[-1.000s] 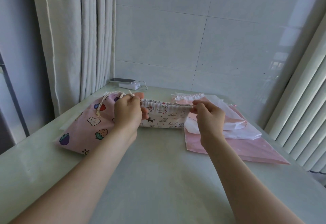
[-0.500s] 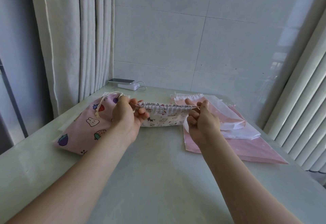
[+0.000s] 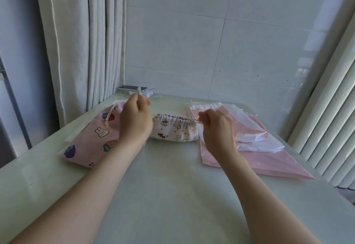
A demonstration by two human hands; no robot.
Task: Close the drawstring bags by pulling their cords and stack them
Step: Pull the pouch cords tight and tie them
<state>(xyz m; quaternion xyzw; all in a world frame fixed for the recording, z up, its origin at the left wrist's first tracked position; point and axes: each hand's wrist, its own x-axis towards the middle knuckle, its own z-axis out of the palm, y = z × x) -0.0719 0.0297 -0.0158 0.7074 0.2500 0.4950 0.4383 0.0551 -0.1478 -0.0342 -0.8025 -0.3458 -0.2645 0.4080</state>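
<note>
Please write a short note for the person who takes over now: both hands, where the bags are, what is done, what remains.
Left hand grips the left cord, raised; right hand pinches the right cord.
Between them the cat-print bag lies on the table, mouth gathered, not fully shut.
Fruit-print bag lies at left; pile of pink and white bags at right.
Left to do: finish this pull, close the others, stack all.
</note>
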